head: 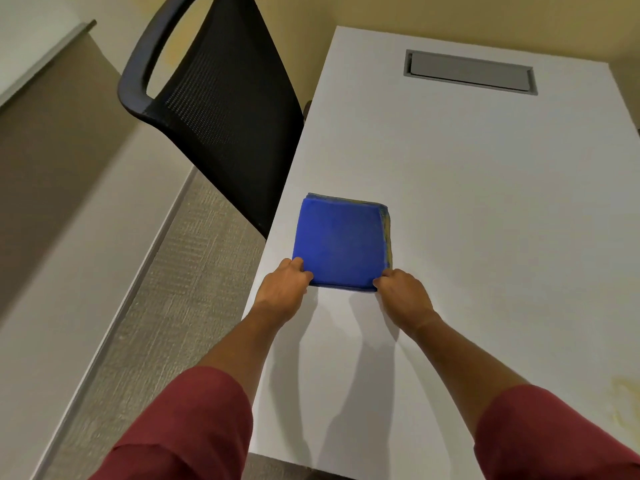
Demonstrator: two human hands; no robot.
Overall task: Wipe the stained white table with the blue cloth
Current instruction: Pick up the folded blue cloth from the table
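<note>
tabletop: white, long, runs away from the camera; grey cable hatch at far end, lid closed, contents hidden.
cloth: blue, folded square, flat on tabletop near left edge; folded edges look yellowed.
left hand: grip pinching cloth's near-left corner.
right hand: grip pinching near-right corner.
stain: yellowish patch, near right edge, well apart from cloth.
step: probably squaring the cloth before wiping; press flat, sweep toward stain, clean face down.
chair: black mesh, just beside left edge.
</note>
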